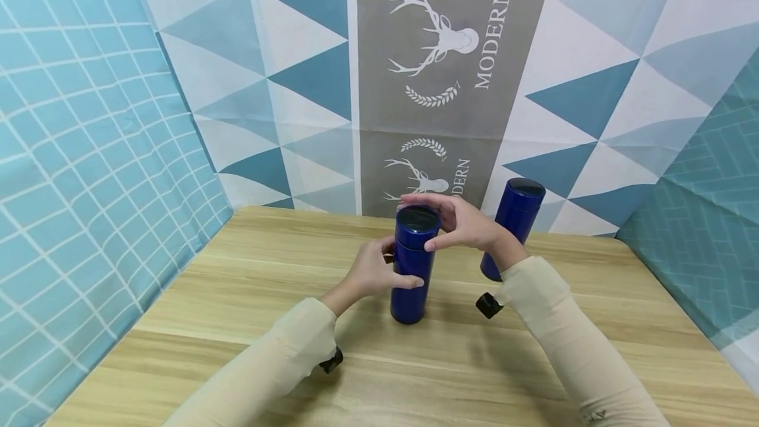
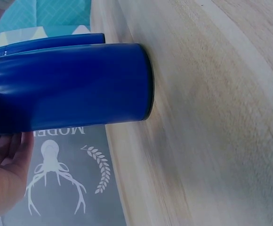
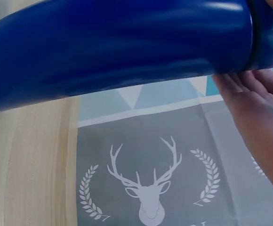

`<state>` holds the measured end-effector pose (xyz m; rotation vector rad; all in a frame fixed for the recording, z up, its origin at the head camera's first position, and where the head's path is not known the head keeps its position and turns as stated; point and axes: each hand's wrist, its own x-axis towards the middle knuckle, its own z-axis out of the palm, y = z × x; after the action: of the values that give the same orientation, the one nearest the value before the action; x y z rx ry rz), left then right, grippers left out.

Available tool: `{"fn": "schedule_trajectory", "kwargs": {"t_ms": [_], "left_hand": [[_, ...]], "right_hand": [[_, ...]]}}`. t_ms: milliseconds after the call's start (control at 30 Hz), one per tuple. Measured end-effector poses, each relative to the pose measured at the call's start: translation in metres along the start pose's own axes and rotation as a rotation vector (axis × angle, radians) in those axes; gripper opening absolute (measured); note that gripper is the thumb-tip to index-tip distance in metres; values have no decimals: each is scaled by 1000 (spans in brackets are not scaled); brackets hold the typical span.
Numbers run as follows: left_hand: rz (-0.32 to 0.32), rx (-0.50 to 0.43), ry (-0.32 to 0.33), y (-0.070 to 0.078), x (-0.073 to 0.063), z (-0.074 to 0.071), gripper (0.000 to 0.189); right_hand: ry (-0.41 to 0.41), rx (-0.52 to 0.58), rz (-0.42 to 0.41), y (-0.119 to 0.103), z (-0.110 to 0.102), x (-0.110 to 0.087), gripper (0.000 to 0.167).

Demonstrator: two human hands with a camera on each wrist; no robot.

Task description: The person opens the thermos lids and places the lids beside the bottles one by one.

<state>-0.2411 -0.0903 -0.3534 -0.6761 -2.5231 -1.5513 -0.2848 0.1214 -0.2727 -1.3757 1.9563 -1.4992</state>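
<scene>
A dark blue thermos bottle [image 1: 409,302] stands roughly upright in front of me, its base low over the wooden table. My left hand [image 1: 373,269] grips its body from the left, thumb across the near side. Around the lid [image 1: 409,232] my right hand [image 1: 465,223] curls from behind and the right, thumb at the lid's lower edge. The lid has a glossy black top, and a dark seam [image 3: 255,33] separates it from the body in the right wrist view. Part of the left fingers is hidden behind the bottle.
A second blue thermos bottle [image 1: 512,216] stands farther back on the right, partly behind my right wrist. Patterned cloth [image 1: 308,84] hangs behind the wooden table [image 1: 267,321], with a blue tiled-pattern sheet [image 1: 77,150] at the left. Black wrist cameras hang under both sleeves.
</scene>
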Motion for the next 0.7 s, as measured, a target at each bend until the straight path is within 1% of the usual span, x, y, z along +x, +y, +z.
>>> {"fn": "schedule_trajectory", "kwargs": {"t_ms": [67,133,233,333,400,433,533,567,600,700], "left_hand": [[-2,4,2,0,0,0,56],[3,5,4,-1,-1,0,56],[10,1,3,-1,-1,0,56],[20,2,6,-2,-1,1,56],[24,4,5,-2,-1,1,56],[24,5,7,-2,-1,1,56],[22,5,10,-2,0,1,57],[25,2,11,-1,-1,1,57],[17,-1,11,4,-2,0,56],[13,-2,8,4,-2,-1,57]], "right_hand": [[32,-35,3,-1,3,-2,79],[101,-84,12,-4,8,-5,78],[250,-193,43,-8,19,-9,75],[403,-287,99,-14,31,-12,73],[485,-327,140,-20,39,-13,73],[513,-336,153,-22,42,-14,72],[556,-344,173,-27,48,-13,69],[557,-343,174,-28,49,-13,68],[552,-339,178,-29,49,-13,67],[518,-295,188,-29,45,-13,65]]}}
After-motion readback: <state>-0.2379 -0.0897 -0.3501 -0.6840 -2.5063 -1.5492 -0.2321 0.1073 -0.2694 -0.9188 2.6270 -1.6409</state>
